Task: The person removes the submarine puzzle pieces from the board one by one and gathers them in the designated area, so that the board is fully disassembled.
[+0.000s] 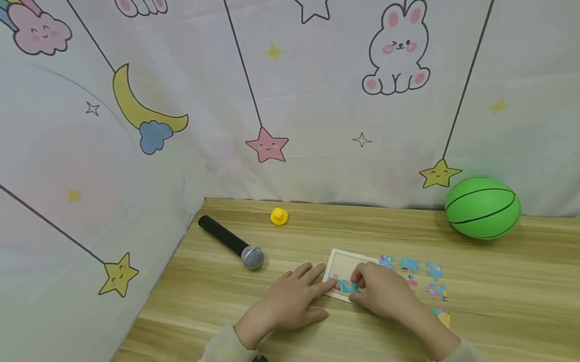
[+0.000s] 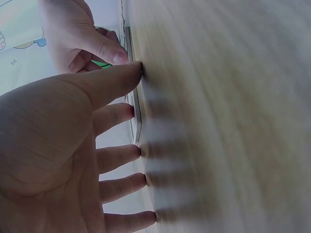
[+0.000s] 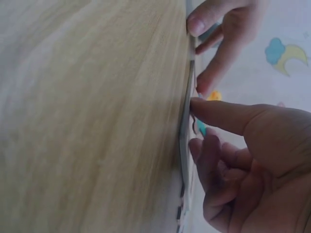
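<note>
A square puzzle tray [image 1: 341,263] with a pale rim lies flat on the table, joined blue-and-pink pieces [image 1: 344,286] along its near edge. My left hand [image 1: 296,296] is spread on the table at the tray's left, its index fingertip resting on the lower-left piece. Over the tray's right side, my right hand [image 1: 385,291] has curled fingers, with thumb and index finger pinching a puzzle piece [image 3: 195,125] at the tray's surface. Much of that piece is hidden by the fingers. Loose puzzle pieces [image 1: 409,264] lie right of the tray, some partly behind my right hand.
A black microphone [image 1: 227,239] with a silver head lies at the left of the wooden table [image 1: 528,310]. Behind it sits a small yellow rubber duck [image 1: 279,217]. A green ball [image 1: 483,208] rests at the back right against a printed cloth backdrop [image 1: 325,105].
</note>
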A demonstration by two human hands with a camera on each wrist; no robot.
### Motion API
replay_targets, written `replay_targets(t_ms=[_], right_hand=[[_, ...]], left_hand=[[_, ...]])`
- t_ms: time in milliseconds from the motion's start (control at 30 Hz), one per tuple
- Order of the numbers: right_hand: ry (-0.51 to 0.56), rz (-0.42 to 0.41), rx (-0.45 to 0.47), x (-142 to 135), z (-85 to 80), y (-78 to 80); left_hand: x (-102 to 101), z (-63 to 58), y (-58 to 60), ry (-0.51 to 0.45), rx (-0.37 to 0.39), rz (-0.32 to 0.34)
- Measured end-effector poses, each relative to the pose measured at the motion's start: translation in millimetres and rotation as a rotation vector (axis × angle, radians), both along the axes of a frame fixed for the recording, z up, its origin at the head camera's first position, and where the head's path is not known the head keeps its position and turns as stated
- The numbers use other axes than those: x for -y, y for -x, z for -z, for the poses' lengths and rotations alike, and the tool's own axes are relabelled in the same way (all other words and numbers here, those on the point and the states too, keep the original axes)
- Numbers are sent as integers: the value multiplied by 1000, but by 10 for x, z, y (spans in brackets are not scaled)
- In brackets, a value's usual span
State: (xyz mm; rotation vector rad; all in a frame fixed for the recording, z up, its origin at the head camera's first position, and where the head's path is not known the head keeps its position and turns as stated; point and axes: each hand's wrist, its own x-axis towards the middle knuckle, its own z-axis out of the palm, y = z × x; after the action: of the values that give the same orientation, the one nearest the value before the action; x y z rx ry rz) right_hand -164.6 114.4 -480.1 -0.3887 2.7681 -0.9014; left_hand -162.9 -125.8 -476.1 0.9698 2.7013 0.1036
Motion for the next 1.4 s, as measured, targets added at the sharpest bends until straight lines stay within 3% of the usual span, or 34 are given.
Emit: replay_targets(t_ms=[433, 767, 1000, 1267, 1400], right_hand=[[128, -15, -25, -120, 44, 12], [203, 25, 11, -547, -88, -77], [186, 15, 20, -915, -176, -177], [211, -45, 83, -1149, -110, -298], [144, -54, 74, -1184, -62, -328]], left_hand=[[7, 21, -1, -19, -5, 17], [-14, 13, 0, -5, -6, 11], [-9, 33, 1, 8, -15, 13], [-16, 22, -3, 4, -12, 5], [-16, 4, -12, 5, -11, 6]])
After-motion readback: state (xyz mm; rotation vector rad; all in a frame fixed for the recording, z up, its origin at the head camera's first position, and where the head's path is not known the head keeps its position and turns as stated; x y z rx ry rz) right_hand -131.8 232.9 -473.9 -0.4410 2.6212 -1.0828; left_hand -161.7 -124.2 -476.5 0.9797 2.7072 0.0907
